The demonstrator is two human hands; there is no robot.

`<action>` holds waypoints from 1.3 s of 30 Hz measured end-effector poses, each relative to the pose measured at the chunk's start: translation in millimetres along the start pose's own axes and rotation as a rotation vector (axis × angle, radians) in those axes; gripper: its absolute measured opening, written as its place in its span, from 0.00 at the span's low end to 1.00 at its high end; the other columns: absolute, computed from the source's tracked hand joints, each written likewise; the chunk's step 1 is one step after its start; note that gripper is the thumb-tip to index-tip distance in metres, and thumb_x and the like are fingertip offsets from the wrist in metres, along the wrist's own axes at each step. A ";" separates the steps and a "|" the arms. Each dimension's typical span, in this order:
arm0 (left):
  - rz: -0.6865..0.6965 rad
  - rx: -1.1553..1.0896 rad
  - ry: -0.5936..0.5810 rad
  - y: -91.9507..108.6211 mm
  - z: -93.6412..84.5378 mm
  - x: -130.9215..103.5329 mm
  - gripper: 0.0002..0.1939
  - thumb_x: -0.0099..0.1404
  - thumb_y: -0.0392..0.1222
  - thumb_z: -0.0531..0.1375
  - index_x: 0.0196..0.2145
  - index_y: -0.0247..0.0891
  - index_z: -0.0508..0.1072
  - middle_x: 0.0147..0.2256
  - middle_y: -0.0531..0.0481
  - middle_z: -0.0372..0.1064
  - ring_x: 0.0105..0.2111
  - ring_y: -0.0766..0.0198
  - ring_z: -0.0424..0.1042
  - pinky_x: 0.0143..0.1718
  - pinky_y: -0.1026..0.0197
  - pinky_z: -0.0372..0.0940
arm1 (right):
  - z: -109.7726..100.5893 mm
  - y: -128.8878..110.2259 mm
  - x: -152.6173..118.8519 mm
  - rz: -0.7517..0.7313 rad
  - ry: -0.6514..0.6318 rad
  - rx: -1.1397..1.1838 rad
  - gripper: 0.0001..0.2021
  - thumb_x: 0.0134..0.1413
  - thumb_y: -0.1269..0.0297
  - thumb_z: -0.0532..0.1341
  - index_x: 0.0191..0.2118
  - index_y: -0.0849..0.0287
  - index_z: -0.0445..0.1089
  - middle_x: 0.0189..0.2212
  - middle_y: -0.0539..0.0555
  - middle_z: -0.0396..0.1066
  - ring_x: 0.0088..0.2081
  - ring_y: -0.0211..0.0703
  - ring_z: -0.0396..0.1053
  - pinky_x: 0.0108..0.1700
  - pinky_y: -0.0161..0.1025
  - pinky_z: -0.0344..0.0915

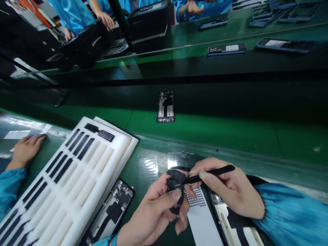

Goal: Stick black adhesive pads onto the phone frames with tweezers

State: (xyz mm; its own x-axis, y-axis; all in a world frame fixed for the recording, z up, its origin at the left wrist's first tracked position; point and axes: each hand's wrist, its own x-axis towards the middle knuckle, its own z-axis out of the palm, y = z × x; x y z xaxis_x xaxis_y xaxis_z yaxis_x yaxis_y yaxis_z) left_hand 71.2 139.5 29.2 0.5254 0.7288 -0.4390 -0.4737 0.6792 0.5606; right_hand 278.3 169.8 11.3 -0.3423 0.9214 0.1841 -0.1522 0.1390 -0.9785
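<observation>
My left hand [164,201] is closed around a small black molded part [176,181], its thumb pressed against the near side. In my right hand [225,188] are black tweezers [217,171], pinched between thumb and fingers. Their tips point left and meet the black part; whether they grip anything there I cannot tell. Below the hands lies a white sheet [202,218] with rows of black dots. An opened phone [238,222] sits under my right wrist, partly hidden. Another opened phone [112,208] lies left of my left hand.
White foam trays [97,164] with black strips in slots are stacked on the left. One opened phone [166,106] lies on the green belt ahead. A co-worker's hand [25,150] is at far left. Phones [227,50] and people in blue sleeves are across the line.
</observation>
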 end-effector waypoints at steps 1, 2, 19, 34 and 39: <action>0.003 0.011 -0.004 0.4 0.7 0.1 0.14 0.71 0.32 0.54 0.52 0.38 0.71 0.37 0.46 0.69 0.27 0.70 0.67 0.22 0.70 0.65 | -0.6 0.0 0.0 -0.013 -0.001 -0.022 0.12 0.66 0.74 0.57 0.48 0.53 0.73 0.39 0.49 0.75 0.38 0.32 0.76 0.41 0.25 0.72; 0.009 0.021 -0.008 0.7 1.3 0.2 0.14 0.72 0.32 0.53 0.52 0.38 0.71 0.35 0.47 0.69 0.26 0.71 0.66 0.21 0.70 0.64 | -1.3 0.1 -0.1 -0.026 0.002 -0.043 0.12 0.66 0.74 0.57 0.48 0.53 0.73 0.39 0.49 0.75 0.38 0.32 0.77 0.42 0.25 0.72; 0.104 0.880 0.226 14.2 7.9 -22.7 0.21 0.73 0.44 0.55 0.62 0.49 0.57 0.44 0.49 0.69 0.37 0.65 0.70 0.38 0.63 0.67 | -27.9 -12.3 -11.2 0.020 0.010 -0.157 0.07 0.67 0.68 0.58 0.44 0.53 0.74 0.37 0.51 0.76 0.34 0.38 0.78 0.35 0.29 0.74; 0.010 2.416 -0.500 -5.1 17.4 -32.4 0.36 0.61 0.27 0.51 0.67 0.29 0.55 0.69 0.32 0.44 0.44 0.45 0.75 0.36 0.44 0.77 | -31.3 -4.5 -50.6 -0.018 -0.297 -0.410 0.08 0.66 0.71 0.56 0.47 0.57 0.71 0.36 0.55 0.74 0.37 0.43 0.72 0.39 0.40 0.69; 0.016 2.413 -0.468 -6.9 18.0 -32.4 0.37 0.59 0.25 0.51 0.67 0.28 0.55 0.68 0.32 0.44 0.44 0.45 0.75 0.35 0.43 0.76 | -31.5 -6.0 -48.3 -0.031 -0.324 -0.423 0.08 0.67 0.70 0.56 0.47 0.58 0.71 0.36 0.55 0.74 0.36 0.43 0.72 0.38 0.39 0.69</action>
State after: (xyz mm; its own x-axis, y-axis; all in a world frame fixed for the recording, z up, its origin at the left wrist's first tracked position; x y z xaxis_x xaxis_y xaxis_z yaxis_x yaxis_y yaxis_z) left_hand 70.2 109.6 52.2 0.7399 0.4478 -0.5020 0.5968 -0.7813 0.1828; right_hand 325.0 135.9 5.3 -0.6222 0.7648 0.1670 0.1974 0.3597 -0.9119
